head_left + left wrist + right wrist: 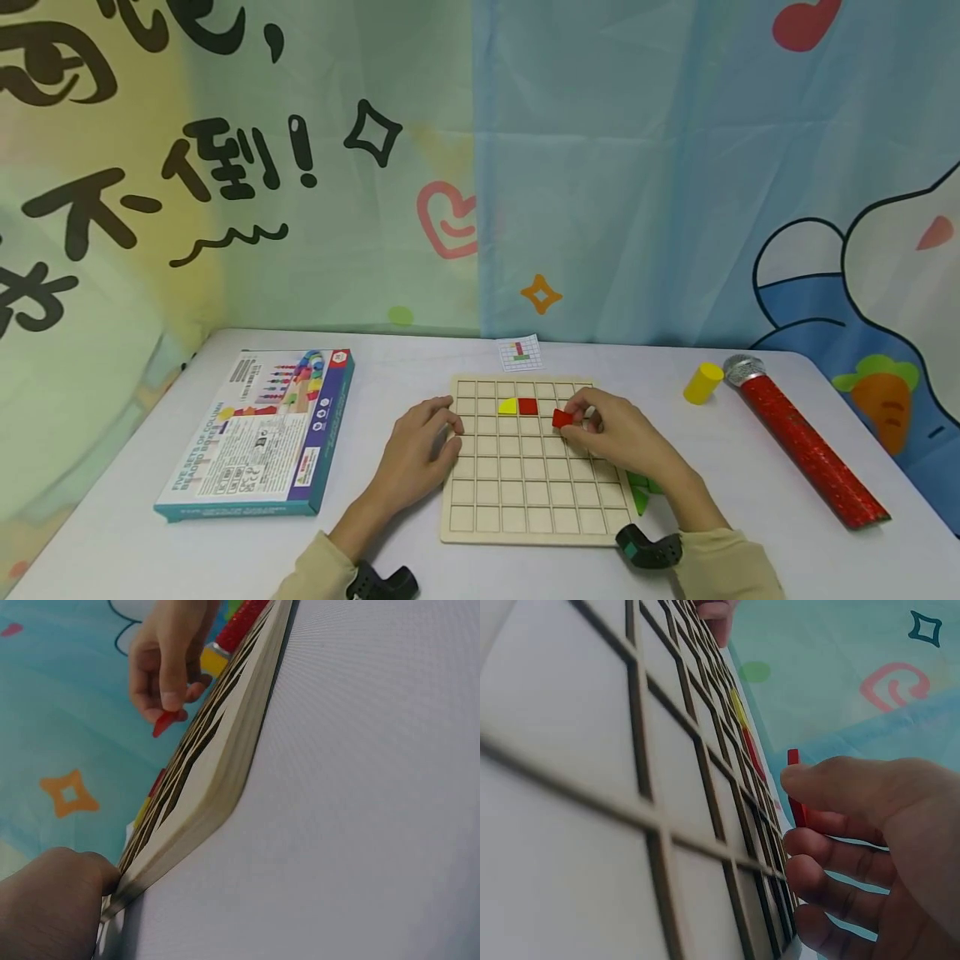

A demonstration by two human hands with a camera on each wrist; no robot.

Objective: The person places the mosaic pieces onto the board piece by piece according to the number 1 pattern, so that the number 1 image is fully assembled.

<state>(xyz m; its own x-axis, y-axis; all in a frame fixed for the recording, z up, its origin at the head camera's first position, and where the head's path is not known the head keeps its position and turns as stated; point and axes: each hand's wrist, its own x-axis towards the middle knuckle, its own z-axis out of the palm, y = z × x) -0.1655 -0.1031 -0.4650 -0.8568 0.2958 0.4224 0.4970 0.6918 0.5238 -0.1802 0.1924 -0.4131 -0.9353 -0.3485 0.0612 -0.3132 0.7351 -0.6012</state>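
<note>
A pale wooden grid board (517,492) lies on the white table. My right hand (622,429) pinches a small red tile (561,418) between thumb and fingertips, over the upper right part of the grid. In the right wrist view the tile (793,759) appears edge-on and thin. Two pieces sit side by side in an upper row: a yellow piece with a slanted side (507,407) and a red square (528,407). My left hand (420,450) rests at the board's left edge, its bent fingertips touching the rim; the left wrist view shows it at the corner.
Behind the board lies a small printed pattern card (519,353). Green pieces (642,487) show partly behind my right forearm. A boxed set (255,433) lies at the left. At the right are a yellow cylinder (703,383) and a red glittery microphone-shaped tube (810,442).
</note>
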